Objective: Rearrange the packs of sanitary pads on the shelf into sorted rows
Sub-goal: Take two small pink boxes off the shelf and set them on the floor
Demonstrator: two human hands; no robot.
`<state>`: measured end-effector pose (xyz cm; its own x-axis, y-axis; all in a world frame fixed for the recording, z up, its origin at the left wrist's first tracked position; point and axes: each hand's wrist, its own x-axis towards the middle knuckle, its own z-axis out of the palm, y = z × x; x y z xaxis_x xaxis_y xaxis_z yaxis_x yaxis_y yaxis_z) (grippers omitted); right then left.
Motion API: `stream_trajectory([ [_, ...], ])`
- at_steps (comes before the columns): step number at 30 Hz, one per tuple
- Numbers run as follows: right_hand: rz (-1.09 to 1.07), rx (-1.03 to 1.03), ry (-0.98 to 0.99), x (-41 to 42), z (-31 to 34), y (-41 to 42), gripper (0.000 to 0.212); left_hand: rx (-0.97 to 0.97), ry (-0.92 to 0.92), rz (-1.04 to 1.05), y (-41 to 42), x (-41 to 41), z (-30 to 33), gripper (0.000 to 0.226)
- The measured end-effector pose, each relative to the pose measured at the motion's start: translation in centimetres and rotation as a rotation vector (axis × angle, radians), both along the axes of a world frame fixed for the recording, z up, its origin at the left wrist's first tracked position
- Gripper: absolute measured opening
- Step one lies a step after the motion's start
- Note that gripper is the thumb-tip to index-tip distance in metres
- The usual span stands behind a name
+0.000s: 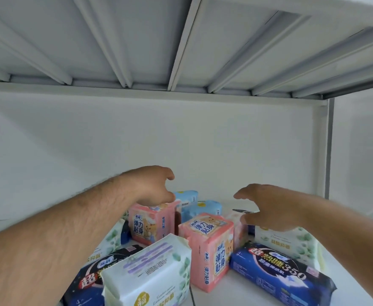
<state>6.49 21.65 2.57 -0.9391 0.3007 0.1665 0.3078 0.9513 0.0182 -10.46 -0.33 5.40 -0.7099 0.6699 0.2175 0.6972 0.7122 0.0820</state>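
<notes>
Right now both of my hands are reaching into the white shelf (225,281), over a jumble of pad packs. My left hand (152,184) hangs above the rear pink pack (152,221), an upright one printed with a cat; the fingers curve downward with the thumb set apart, and the fingertips (170,196) sit right at the pack's top edge. I cannot tell whether they actually touch it. My right hand (267,206) hovers with its fingers spread and loosely curled, gripping nothing, above the right-hand white leaf-print pack (289,241) and a pale pink pack that is mostly hidden beneath the palm.

Between the two hands stands the front pink pack (207,248), also upright, with blue lettering down its side. Behind it, near the back wall, lie two light blue packs (201,208), touching each other. Lying flat at the front right is a dark blue pack (280,274) marked 350. At the front left a white pack with purple print (150,270) rests on top of another dark blue pack (88,281), and a further white leaf-print pack (112,237) sits just behind those, under my left forearm.
</notes>
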Motion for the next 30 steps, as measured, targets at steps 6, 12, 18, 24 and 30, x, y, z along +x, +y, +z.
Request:
stream_trajectory([
  [6, 0.060, -0.164, -0.055, -3.0, 0.3, 3.1, 0.058, -0.042, -0.066, -0.055, 4.6, -1.9, 0.2, 0.051],
  [12, 0.066, -0.129, -0.196, -4.5, 0.4, 4.4, 0.060, -0.098, -0.095, -0.024, 6.8, -4.2, -0.7, 0.042],
  [18, 0.091, -0.125, -0.263, -5.4, -0.1, 4.9, 0.057, -0.119, -0.121, -0.006, 8.5, -5.4, -1.6, 0.039],
  [24, 0.107, -0.116, -0.301, -5.9, -0.5, 5.0, 0.052, -0.293, -0.130, -0.020, 10.2, -5.7, -2.9, 0.031],
  [30, 0.114, -0.109, -0.326, -5.8, -0.5, 5.1, 0.052, -0.306, -0.121, -0.010, 10.7, -6.3, -3.4, 0.029],
])
